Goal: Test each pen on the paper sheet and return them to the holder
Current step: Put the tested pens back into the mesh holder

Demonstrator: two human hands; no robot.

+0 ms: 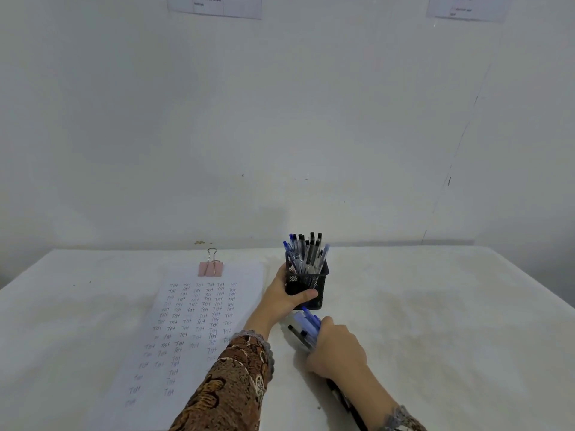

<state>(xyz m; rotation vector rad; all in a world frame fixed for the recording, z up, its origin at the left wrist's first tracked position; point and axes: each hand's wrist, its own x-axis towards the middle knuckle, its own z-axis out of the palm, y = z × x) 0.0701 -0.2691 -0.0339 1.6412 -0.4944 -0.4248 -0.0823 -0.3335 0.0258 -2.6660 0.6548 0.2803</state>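
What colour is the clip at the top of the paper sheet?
The clip is pale pink with a metal handle, seen in the head view.

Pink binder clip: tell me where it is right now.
In the head view the pink binder clip sits left of centre, clipped on the far edge of the paper sheet, left of the mesh pen holder.

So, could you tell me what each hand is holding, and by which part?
The left hand grips the mesh holder by its lower side; the right hand clasps a bundle of pens around their barrels.
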